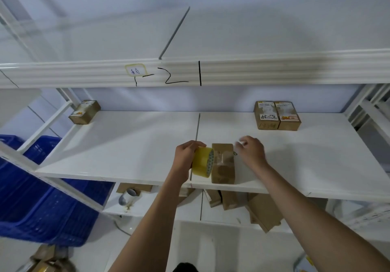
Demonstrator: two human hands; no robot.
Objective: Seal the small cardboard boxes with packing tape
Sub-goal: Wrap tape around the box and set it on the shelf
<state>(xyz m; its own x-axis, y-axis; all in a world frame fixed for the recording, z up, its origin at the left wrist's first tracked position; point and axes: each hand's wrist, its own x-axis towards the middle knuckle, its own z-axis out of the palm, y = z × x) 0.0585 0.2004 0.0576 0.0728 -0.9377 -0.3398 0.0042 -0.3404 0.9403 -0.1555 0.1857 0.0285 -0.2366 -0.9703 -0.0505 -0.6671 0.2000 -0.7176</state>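
Note:
A small brown cardboard box (223, 166) lies near the front edge of the white shelf (126, 145), with clear tape across its top. My left hand (185, 157) grips a yellowish roll of packing tape (203, 162) held on edge against the box's left side. My right hand (251, 150) hovers just right of the box's far corner, fingers pinched on what looks like the tape's loose end; the pinch is blurred.
Two labelled cardboard boxes (276, 115) stand side by side at the back right of the shelf, another box (84, 112) at the back left. Several flat boxes (253, 208) lie on the lower shelf. Blue plastic crates (42, 197) sit at the left.

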